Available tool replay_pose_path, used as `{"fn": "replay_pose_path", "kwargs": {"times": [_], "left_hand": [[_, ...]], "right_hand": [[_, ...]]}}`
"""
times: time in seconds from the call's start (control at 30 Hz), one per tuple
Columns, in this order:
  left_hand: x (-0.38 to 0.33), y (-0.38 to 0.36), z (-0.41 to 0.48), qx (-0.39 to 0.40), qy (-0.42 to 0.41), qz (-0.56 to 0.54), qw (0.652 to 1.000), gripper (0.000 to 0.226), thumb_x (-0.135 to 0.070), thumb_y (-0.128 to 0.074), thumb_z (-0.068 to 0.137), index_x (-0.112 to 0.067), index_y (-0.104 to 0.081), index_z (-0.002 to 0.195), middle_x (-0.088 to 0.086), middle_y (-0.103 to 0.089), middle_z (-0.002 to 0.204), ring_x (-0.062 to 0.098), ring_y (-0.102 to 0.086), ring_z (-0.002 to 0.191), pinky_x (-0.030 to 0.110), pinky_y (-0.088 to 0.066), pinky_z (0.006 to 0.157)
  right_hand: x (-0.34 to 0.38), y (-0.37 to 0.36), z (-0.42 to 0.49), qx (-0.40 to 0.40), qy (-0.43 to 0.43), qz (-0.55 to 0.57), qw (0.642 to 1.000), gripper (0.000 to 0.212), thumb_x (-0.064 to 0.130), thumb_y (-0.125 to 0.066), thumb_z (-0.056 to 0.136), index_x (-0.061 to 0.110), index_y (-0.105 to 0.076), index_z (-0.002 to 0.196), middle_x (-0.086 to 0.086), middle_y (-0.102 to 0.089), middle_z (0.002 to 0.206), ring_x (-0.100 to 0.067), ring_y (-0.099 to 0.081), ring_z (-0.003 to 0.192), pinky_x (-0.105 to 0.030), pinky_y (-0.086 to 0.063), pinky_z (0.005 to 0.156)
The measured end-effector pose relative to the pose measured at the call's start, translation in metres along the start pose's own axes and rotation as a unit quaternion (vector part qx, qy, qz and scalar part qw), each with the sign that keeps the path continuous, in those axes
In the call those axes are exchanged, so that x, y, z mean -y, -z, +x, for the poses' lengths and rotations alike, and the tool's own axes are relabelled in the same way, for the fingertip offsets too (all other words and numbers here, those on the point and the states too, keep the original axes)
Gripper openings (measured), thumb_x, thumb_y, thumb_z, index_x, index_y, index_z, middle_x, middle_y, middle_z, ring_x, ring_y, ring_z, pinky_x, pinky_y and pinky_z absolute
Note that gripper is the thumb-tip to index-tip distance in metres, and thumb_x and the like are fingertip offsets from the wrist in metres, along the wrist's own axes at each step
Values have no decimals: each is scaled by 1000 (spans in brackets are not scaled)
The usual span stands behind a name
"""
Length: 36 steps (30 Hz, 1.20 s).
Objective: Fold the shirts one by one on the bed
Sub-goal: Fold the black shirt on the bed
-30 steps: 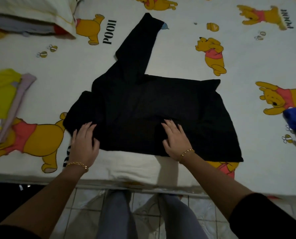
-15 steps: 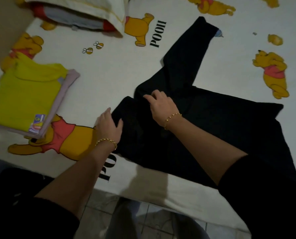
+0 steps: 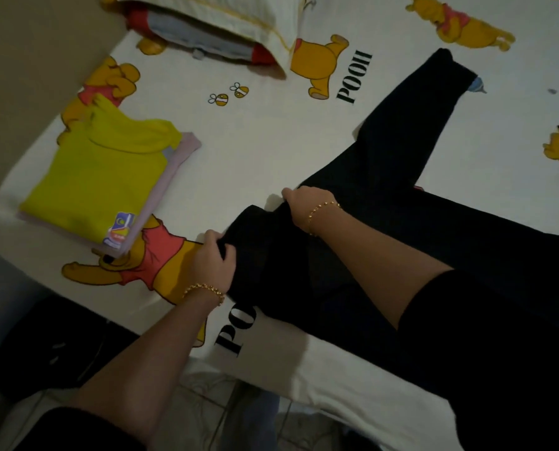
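**A:** Where's the shirt?

**B:** The black shirt (image 3: 385, 249) lies spread along the near edge of the bed (image 3: 255, 151), with one sleeve stretched toward the far edge.

**A:** And the hands?

**B:** Both have hold of its left end. The left hand (image 3: 211, 258) has its fingers curled round the near corner of that end. The right hand (image 3: 307, 203) pinches the far corner, fingers bent over the cloth.

**A:** So which step is this?

**B:** The first fold of this shirt, I'd say, with that end about to be brought across the body. The cloth is so dark that I can't tell whether the other sleeve is tucked in.

**A:** Next?

**B:** Lift both corners together, lay them level, then deal with the outstretched sleeve. The yellow shirt (image 3: 99, 180) lies folded by the left edge.
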<state>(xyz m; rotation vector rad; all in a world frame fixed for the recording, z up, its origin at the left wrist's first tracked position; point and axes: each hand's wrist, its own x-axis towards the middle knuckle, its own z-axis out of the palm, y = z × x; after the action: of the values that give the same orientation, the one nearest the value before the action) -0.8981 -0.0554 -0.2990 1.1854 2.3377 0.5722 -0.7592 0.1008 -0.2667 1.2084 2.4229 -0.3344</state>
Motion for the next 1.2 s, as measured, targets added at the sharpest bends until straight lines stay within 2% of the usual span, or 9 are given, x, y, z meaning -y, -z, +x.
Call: {"fn": "replay_pose_path", "kwargs": {"times": [0.17, 0.27, 0.33, 0.47, 0.83, 0.93, 1.03, 1.13, 1.2], "left_hand": [[-2, 8, 9, -54, 8, 4, 998, 17, -19, -42, 98, -5, -48, 106, 6, -52, 74, 20, -47, 56, 28, -27, 42], [4, 9, 10, -43, -2, 9, 999, 16, -17, -50, 93, -5, -50, 103, 8, -54, 92, 25, -53, 80, 34, -42, 62], [2, 9, 10, -67, -28, 33, 997, 16, -16, -56, 88, -6, -52, 99, 12, -53, 98, 28, -51, 91, 37, -42, 74], [-26, 6, 6, -92, -58, 90, 990, 19, -17, -58, 85, -9, -54, 102, 12, -51, 105, 29, -49, 100, 40, -39, 83], [-163, -67, -12, 10, -204, 88, 975, 16, -15, -55, 88, -14, -55, 104, 5, -55, 102, 23, -51, 100, 40, -40, 87], [-202, -100, -11, 37, -264, 119, 956, 17, -16, -56, 89, -17, -57, 106, 2, -57, 104, 20, -53, 100, 39, -43, 89], [-234, -130, -3, 58, -324, 158, 931, 25, -14, -54, 91, -18, -59, 115, 2, -58, 113, 20, -52, 103, 38, -43, 90], [-258, -158, 11, 83, -372, 193, 904, 39, -9, -48, 94, -19, -51, 132, 2, -52, 131, 24, -49, 110, 41, -42, 90], [-268, -171, 19, 102, -388, 240, 884, 46, -11, -45, 96, -23, -42, 140, -1, -46, 140, 25, -46, 115, 42, -41, 90]], "right_hand": [[5, -3, 4, -116, -51, 141, 982, 31, -2, -44, 89, 4, -43, 119, -16, -61, 101, -27, -55, 78, -36, -42, 61], [1, -12, -3, -121, -59, 197, 971, 39, -2, -46, 88, 7, -40, 126, -14, -60, 97, -26, -55, 76, -36, -45, 62], [-5, -16, -12, -125, -66, 215, 966, 42, -2, -47, 88, 9, -40, 129, -12, -59, 97, -22, -52, 75, -36, -45, 62], [-28, -26, -34, -129, -74, 230, 962, 39, 1, -47, 90, 11, -44, 128, -12, -60, 104, -26, -58, 87, -38, -50, 69], [-201, -70, -147, -148, -221, 214, 940, 33, 4, -45, 92, 12, -52, 123, -11, -54, 120, -28, -53, 106, -42, -50, 86], [-261, -89, -182, -155, -277, 176, 932, 35, 5, -47, 91, 11, -51, 125, -12, -51, 122, -31, -49, 111, -42, -45, 88], [-310, -107, -208, -175, -330, 145, 916, 49, 4, -50, 89, 13, -43, 136, -13, -46, 133, -32, -42, 121, -46, -39, 92], [-347, -122, -224, -157, -343, 123, 918, 66, 4, -55, 86, 18, -32, 146, -6, -35, 146, -26, -30, 135, -49, -32, 102], [-363, -130, -225, -140, -338, 113, 924, 65, 6, -56, 87, 21, -32, 146, -5, -33, 147, -23, -27, 137, -51, -28, 105]]}}
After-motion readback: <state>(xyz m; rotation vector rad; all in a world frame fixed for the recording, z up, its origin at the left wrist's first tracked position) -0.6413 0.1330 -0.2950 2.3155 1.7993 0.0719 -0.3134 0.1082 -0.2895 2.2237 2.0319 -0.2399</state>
